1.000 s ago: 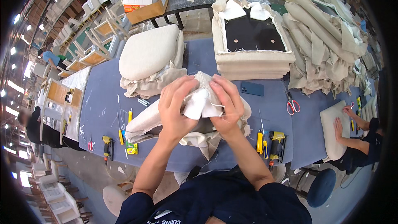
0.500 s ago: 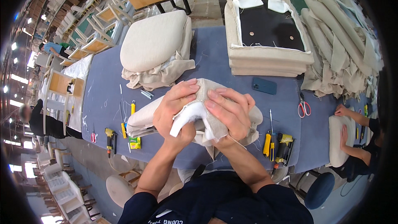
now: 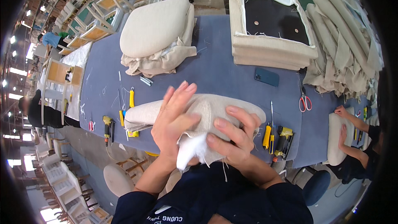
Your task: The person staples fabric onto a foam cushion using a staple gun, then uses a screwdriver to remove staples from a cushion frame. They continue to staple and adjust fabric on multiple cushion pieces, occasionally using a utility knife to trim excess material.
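A beige upholstered cushion (image 3: 211,107) is tilted up in front of my body, above the near edge of the blue-covered table. White padding (image 3: 192,149) sticks out from under its fabric at the near corner. My left hand (image 3: 174,120) lies against the left of this corner, fingers stretched and slightly blurred. On the other side my right hand (image 3: 236,135) grips the corner, its fingers bent over the fabric. A loose thread hangs below it. The cushion's underside is hidden.
Padded seats (image 3: 155,29) are stacked far left, boxy cushions (image 3: 269,58) far right beside draped fabric (image 3: 346,37). A phone (image 3: 266,76), scissors (image 3: 305,103), yellow cutter (image 3: 267,137) and staple guns (image 3: 283,143) lie around. At right, a co-worker's hands touch another cushion (image 3: 336,139).
My left hand has loosened from the corner and its fingers have straightened. The cushion's corner has tipped toward me, and more of its top shows. My right hand keeps hold, slightly lower.
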A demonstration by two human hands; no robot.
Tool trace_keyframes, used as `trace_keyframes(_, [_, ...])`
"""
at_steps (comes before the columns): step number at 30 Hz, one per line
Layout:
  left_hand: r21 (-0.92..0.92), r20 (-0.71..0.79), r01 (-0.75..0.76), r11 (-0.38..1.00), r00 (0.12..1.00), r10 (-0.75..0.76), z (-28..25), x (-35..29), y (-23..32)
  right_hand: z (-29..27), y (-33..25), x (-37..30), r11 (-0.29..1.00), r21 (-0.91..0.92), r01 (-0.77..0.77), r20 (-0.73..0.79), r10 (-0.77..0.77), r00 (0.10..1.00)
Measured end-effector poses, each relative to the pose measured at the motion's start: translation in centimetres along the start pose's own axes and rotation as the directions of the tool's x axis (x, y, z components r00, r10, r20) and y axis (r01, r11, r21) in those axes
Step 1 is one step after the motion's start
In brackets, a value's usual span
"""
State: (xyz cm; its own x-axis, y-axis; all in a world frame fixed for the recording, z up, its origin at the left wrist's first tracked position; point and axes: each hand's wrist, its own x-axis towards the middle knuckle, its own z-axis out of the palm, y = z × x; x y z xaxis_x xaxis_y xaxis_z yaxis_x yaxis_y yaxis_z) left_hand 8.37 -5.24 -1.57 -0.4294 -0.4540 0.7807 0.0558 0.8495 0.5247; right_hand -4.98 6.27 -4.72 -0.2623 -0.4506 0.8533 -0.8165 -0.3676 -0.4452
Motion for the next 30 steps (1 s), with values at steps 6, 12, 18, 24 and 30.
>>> trace_keyframes(6, [0.150,0.227,0.241,0.959,0.936,-0.271,-1.8,-0.7,6.5,-0.6,-2.5,-5.3,0.992,-0.125,0.031,-0.086,-0.042,0.995])
trace_keyframes(12, [0.323,0.215,0.339,0.884,0.883,-0.417,-0.2,-1.6,9.1,-0.4,-2.9,-6.4,0.998,-0.043,-0.044,-0.175,0.036,0.984])
trace_keyframes(18, [0.199,0.012,0.307,0.931,0.949,-0.316,0.5,-0.9,7.1,-2.0,-3.2,-4.3,0.999,0.033,-0.031,-0.088,0.034,0.996])
trace_keyframes(24, [0.402,-0.058,0.270,0.875,0.961,-0.270,-1.3,0.2,4.0,-10.2,5.2,-18.7,0.838,-0.365,-0.405,0.277,0.513,0.813])
trace_keyframes(30, [0.428,-0.068,0.185,0.885,0.983,-0.173,-2.9,-0.3,2.9,-18.3,19.5,-32.9,0.187,-0.975,-0.118,0.086,0.813,0.576])
